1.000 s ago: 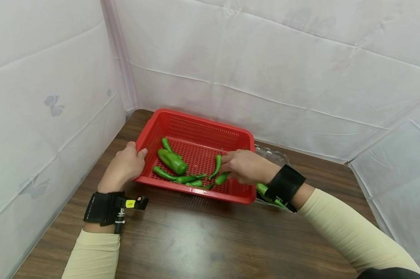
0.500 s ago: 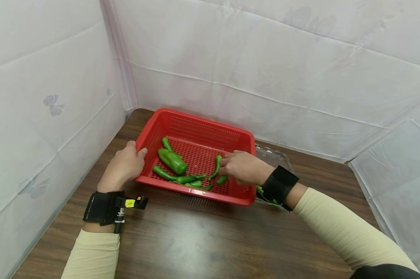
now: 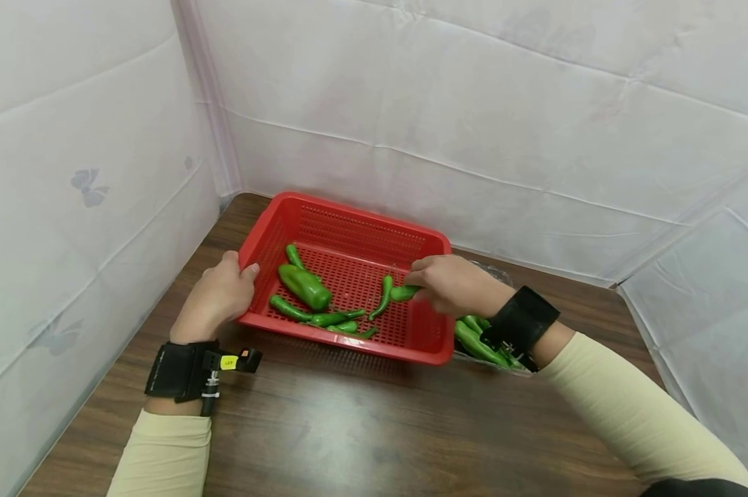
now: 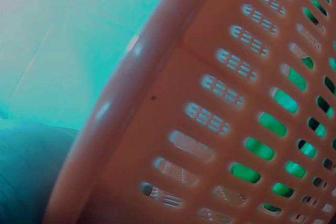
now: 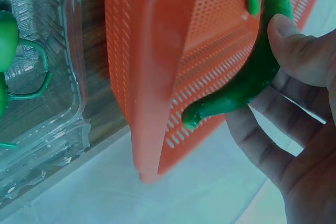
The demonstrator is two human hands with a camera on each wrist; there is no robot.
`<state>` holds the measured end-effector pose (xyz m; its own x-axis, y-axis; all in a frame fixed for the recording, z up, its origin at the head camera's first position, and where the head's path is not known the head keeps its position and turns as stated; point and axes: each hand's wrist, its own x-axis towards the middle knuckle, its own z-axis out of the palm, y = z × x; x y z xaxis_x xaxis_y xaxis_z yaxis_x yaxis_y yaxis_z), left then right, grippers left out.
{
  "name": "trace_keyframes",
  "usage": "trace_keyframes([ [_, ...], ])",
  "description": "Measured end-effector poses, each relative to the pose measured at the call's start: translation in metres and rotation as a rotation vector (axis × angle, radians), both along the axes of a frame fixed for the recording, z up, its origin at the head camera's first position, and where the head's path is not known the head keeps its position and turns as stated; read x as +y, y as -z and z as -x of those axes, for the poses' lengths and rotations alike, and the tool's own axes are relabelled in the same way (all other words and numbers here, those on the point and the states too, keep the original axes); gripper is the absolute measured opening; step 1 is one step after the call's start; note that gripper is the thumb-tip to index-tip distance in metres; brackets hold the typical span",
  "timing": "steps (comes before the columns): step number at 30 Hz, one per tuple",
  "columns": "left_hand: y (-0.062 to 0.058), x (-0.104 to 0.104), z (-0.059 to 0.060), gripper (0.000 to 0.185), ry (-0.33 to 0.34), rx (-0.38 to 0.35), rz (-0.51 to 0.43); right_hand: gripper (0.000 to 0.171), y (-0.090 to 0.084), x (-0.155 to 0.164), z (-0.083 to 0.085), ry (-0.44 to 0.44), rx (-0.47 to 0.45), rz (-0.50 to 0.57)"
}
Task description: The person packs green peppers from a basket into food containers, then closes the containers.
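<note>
A red perforated basket (image 3: 432, 243) sits on the wooden table, with several green peppers (image 3: 304, 287) inside. My left hand (image 3: 220, 294) grips its left rim; the left wrist view shows only the basket wall (image 4: 220, 129) close up. My right hand (image 3: 451, 284) pinches one green pepper (image 3: 404, 293) above the basket's right side. The right wrist view shows that pepper (image 5: 247, 82) held between thumb and fingers (image 5: 294, 43), beside the basket's wall (image 5: 157, 77).
A clear plastic clamshell container (image 3: 501, 276) holding more green peppers (image 3: 473, 338) lies right of the basket, seen also as the clear container (image 5: 42, 124) in the right wrist view. White fabric walls (image 3: 473, 103) close in the table at the left and back.
My right hand has lifted a green pepper off the basket floor and moved it up and to the right. The left hand stays on the rim.
</note>
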<state>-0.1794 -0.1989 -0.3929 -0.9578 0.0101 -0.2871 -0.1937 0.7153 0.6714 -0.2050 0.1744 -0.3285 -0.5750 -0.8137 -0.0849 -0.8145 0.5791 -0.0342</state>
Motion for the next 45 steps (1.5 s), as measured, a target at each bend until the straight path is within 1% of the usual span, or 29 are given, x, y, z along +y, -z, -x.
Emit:
trace_keyframes([
  [4, 0.000, 0.000, 0.000, 0.055, 0.007, 0.003, 0.000, 0.011, -0.005, 0.013, -0.001, 0.055, -0.038, 0.080],
  [10, 0.001, 0.001, 0.001, 0.054, 0.004, -0.002, 0.008, 0.010, -0.012, 0.040, -0.003, 0.167, -0.087, 0.161],
  [16, 0.000, -0.001, 0.001, 0.056, 0.005, -0.008, 0.004, 0.019, -0.011, 0.072, -0.005, 0.239, -0.071, 0.236],
  [17, 0.000, -0.002, 0.001, 0.057, 0.006, -0.007, 0.003, 0.017, -0.010, 0.077, -0.006, 0.251, -0.068, 0.241],
  [20, 0.000, -0.002, 0.001, 0.057, 0.007, -0.006, 0.003, 0.010, -0.008, 0.090, -0.008, 0.299, -0.071, 0.229],
  [23, 0.000, -0.002, 0.001, 0.058, 0.009, -0.003, 0.004, 0.005, -0.005, 0.101, -0.011, 0.362, -0.108, 0.207],
  [27, 0.001, -0.002, 0.001, 0.058, 0.010, -0.004, -0.001, 0.009, 0.000, 0.115, -0.016, 0.450, -0.170, 0.183],
  [32, 0.001, -0.001, 0.001, 0.057, 0.013, -0.005, -0.002, 0.019, 0.011, 0.132, -0.021, 0.520, -0.229, 0.140],
  [35, 0.001, 0.000, 0.001, 0.057, 0.013, -0.005, 0.002, 0.026, 0.021, 0.141, -0.022, 0.545, -0.245, 0.118],
  [37, 0.001, -0.001, 0.001, 0.057, 0.011, -0.006, 0.002, 0.023, 0.027, 0.145, -0.022, 0.550, -0.251, 0.108],
  [42, 0.001, -0.001, 0.000, 0.056, 0.008, 0.001, 0.002, 0.015, 0.040, 0.152, -0.022, 0.529, -0.240, 0.108],
  [45, 0.001, -0.001, 0.000, 0.055, 0.009, 0.004, -0.001, 0.016, 0.045, 0.153, -0.021, 0.526, -0.233, 0.108],
])
